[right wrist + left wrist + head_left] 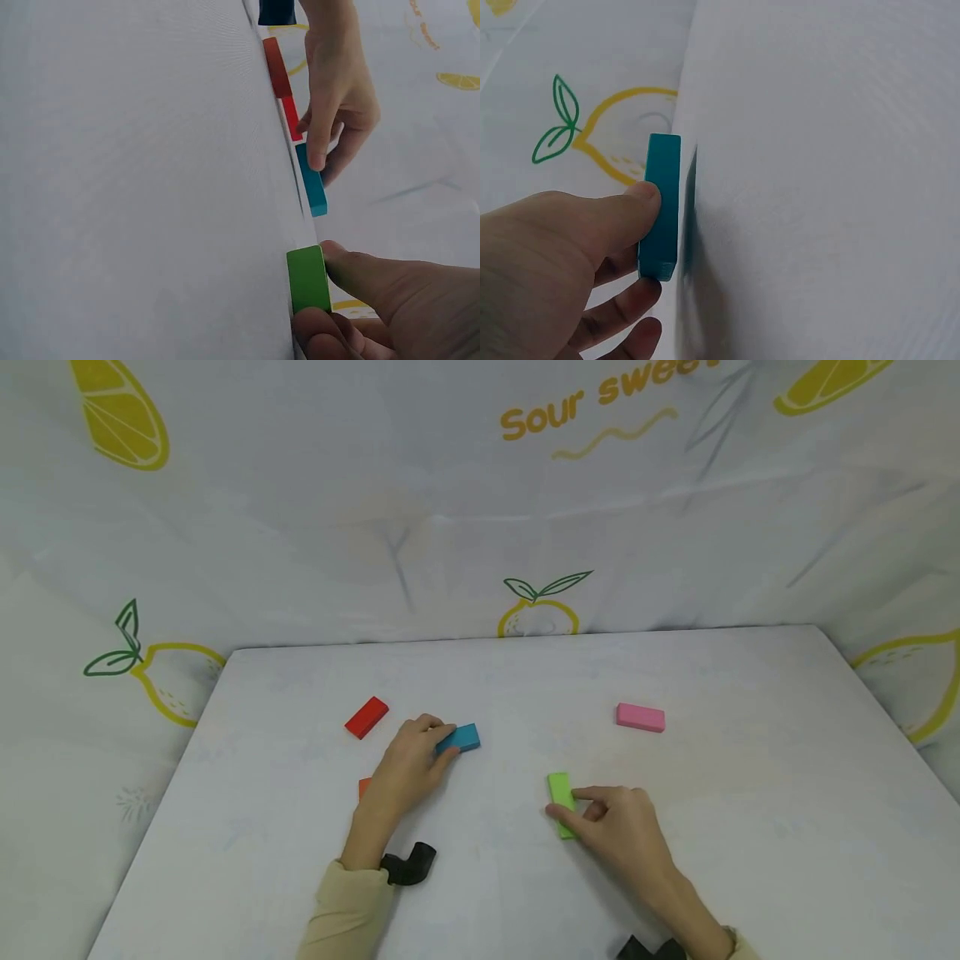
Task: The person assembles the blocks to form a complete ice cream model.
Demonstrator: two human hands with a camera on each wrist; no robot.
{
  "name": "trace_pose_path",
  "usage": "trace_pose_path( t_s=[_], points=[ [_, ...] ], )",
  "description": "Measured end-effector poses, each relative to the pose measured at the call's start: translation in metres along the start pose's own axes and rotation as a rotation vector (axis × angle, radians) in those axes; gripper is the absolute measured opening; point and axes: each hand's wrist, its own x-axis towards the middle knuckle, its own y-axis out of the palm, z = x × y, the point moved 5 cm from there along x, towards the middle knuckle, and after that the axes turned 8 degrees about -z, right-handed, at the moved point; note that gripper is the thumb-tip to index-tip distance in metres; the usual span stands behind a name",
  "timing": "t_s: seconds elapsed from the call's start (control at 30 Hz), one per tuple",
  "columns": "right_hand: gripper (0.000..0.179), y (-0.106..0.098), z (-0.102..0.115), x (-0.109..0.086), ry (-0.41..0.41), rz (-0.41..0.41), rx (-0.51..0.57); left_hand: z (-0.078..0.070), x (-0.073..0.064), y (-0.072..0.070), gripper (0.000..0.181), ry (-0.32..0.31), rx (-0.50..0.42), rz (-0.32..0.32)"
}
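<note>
My left hand (407, 766) pinches a blue rectangular block (468, 737) by its near end, left of the table's middle. In the left wrist view the thumb lies on the broad side of the blue block (661, 217), which has a shadow beside it on the white surface. Nearer the front, my right hand (628, 831) holds a light green block (558, 787) between thumb and fingers. The right wrist view shows the end face of the green block (308, 279), the thumb at one side and curled fingertips at the other.
A red block (367, 717) lies beyond the left hand, and an orange block (364, 787) is partly hidden by that wrist. To the right, a pink block (641, 717) lies on the white table (765, 793). A lemon-print cloth (315, 552) hangs behind.
</note>
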Motion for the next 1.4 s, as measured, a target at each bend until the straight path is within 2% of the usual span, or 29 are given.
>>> trace_pose_path(
  t_s=[0.23,0.4,0.77,1.03,1.13,1.3,1.4],
  points=[
    [0.037,0.001,0.002,-0.002,-0.003,-0.007,-0.023,-0.012,0.0,0.011,0.034,-0.005,-0.024,0.026],
    [0.042,0.003,0.003,-0.003,-0.005,-0.003,-0.03,-0.019,-0.001,0.019,0.033,0.028,-0.042,0.029],
    [0.042,0.007,0.005,-0.005,-0.042,0.003,0.009,-0.026,-0.001,0.028,0.034,0.033,-0.106,-0.018],
    [0.042,0.012,0.008,-0.007,-0.032,0.057,0.08,-0.027,-0.002,0.034,0.035,0.058,-0.188,-0.03],
    [0.041,0.013,0.009,-0.008,-0.022,0.071,0.083,-0.026,-0.003,0.035,0.037,0.04,-0.2,-0.022],
    [0.041,0.016,0.01,-0.009,0.001,0.095,0.1,-0.019,-0.003,0.039,0.041,-0.054,-0.2,0.003],
    [0.041,0.017,0.01,-0.011,-0.016,0.108,0.133,-0.017,-0.003,0.039,0.037,-0.064,-0.205,0.003]
  ],
)
